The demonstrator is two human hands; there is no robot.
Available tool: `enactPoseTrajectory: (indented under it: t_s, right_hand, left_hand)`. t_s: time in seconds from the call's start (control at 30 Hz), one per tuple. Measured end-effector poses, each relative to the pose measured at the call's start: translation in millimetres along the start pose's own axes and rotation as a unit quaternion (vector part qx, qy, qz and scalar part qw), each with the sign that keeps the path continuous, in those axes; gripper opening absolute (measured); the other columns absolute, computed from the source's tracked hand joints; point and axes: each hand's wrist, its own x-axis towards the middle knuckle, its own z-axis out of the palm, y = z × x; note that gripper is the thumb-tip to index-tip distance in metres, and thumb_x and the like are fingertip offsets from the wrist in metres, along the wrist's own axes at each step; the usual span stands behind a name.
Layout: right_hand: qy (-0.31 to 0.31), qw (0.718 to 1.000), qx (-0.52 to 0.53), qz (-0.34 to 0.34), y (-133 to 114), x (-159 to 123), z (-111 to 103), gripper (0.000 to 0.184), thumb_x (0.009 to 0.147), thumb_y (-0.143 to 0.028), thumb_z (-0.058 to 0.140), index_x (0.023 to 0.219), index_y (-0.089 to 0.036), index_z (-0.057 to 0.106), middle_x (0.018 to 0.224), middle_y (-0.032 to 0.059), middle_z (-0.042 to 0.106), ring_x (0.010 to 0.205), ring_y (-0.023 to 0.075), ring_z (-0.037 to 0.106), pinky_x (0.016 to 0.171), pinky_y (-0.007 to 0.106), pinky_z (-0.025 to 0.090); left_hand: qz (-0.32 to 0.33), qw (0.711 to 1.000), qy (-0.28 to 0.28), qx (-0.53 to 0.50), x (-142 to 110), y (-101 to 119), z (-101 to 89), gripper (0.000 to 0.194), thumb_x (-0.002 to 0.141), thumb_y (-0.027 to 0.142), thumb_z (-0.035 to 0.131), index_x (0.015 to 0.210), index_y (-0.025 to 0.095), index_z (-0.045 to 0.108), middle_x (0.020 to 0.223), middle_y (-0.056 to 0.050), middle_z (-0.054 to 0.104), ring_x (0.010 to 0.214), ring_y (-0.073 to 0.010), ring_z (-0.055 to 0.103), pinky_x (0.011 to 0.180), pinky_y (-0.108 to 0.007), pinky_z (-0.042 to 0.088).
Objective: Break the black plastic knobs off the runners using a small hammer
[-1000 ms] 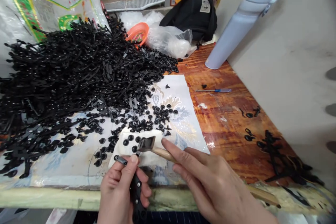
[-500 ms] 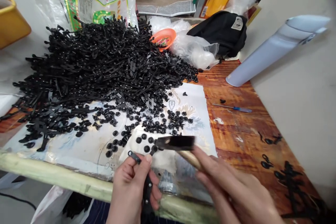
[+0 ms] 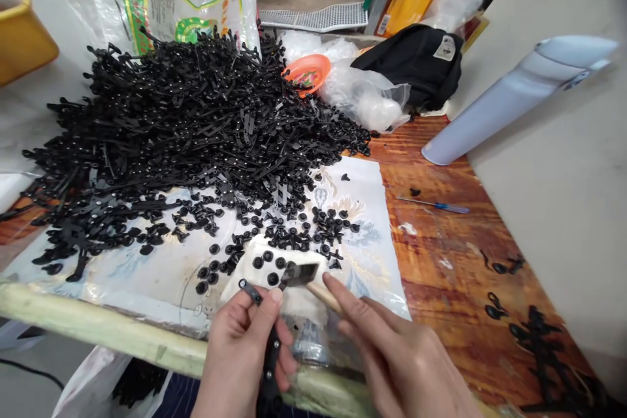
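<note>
Head view: the left hand [image 3: 240, 356] has a clenched grip on a black strip [image 3: 270, 362]; the right hand [image 3: 392, 359] grasps a wooden-handled scraper [image 3: 298, 274] above white cloth [image 3: 298, 304].

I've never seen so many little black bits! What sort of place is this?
Probably a small workshop where parts are finished by hand. There's a big heap of black plastic strips, a wooden-handled tool in the right hand, and a screwdriver on the scuffed wooden bench.
</note>
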Motion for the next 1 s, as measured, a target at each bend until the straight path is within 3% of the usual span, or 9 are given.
enactPoseTrajectory:
  t_s: [0.1,0.17,0.23,0.3,0.4,0.83,1.0]
  right_hand:
    - [0.054,0.996,0.039,0.058,5.8,1.6,-10.8,0.049,0.097,-0.02,0.046,0.145,-0.026,0.043,0.123,0.0079,0.069,0.097,0.0201,0.071,0.081,0.029,0.059]
    - [0.08,0.992,0.04,0.086,9.2,0.1,-16.9,0.048,0.096,-0.022,0.049,0.144,-0.027,0.045,0.131,0.0051,0.064,0.107,0.0212,0.068,0.088,0.029,0.056]
    - [0.058,0.993,0.039,0.09,11.5,-4.9,-17.6,0.045,0.097,-0.024,0.048,0.142,-0.028,0.047,0.131,0.0029,0.064,0.111,0.0219,0.066,0.091,0.03,0.056]
    - [0.017,0.997,0.025,0.075,13.2,-13.3,-11.8,0.044,0.098,-0.028,0.046,0.141,-0.03,0.049,0.13,0.0018,0.065,0.11,0.0229,0.067,0.089,0.033,0.057]
    - [-0.037,0.998,-0.003,0.06,15.2,-27.4,2.3,0.047,0.095,-0.03,0.05,0.142,-0.031,0.048,0.127,0.0029,0.066,0.102,0.0242,0.07,0.081,0.033,0.06]
    - [-0.035,0.996,0.021,0.077,11.2,-32.4,16.7,0.052,0.096,-0.023,0.046,0.148,-0.028,0.039,0.128,0.0053,0.066,0.104,0.0232,0.07,0.088,0.038,0.058]
    - [-0.001,0.997,0.023,0.079,5.5,-30.2,15.4,0.047,0.098,-0.022,0.041,0.144,-0.029,0.043,0.122,0.0057,0.07,0.097,0.0228,0.072,0.082,0.039,0.061]
  left_hand:
    - [0.014,0.998,-0.031,0.05,-0.4,10.9,-13.0,0.03,0.073,0.044,0.073,0.064,0.019,0.057,0.048,0.002,0.061,0.036,-0.0119,0.053,0.033,-0.019,0.041]
    - [0.019,0.992,-0.048,0.114,1.0,19.6,-25.8,0.032,0.075,0.048,0.07,0.065,0.019,0.06,0.044,0.0,0.06,0.036,-0.0121,0.052,0.035,-0.019,0.041]
    - [-0.008,0.976,-0.083,0.203,6.4,27.1,-39.2,0.036,0.078,0.053,0.065,0.068,0.018,0.063,0.037,0.002,0.055,0.029,-0.0084,0.044,0.031,-0.015,0.031]
    - [-0.065,0.943,-0.163,0.283,16.1,32.1,-50.3,0.04,0.08,0.056,0.061,0.07,0.018,0.062,0.035,0.003,0.052,0.024,-0.0049,0.036,0.028,-0.013,0.02]
    - [-0.12,0.893,-0.252,0.353,32.1,36.9,-58.6,0.042,0.081,0.059,0.056,0.07,0.019,0.057,0.037,0.005,0.052,0.024,-0.0047,0.036,0.026,-0.013,0.018]
    - [-0.106,0.847,-0.304,0.423,43.9,57.4,-43.3,0.045,0.083,0.06,0.052,0.065,0.019,0.054,0.031,0.01,0.042,0.025,-0.0033,0.028,0.032,-0.016,0.018]
    - [-0.106,0.842,-0.305,0.433,44.8,60.4,-43.4,0.048,0.081,0.064,0.051,0.065,0.019,0.053,0.031,0.011,0.04,0.025,-0.0026,0.024,0.033,-0.017,0.015]
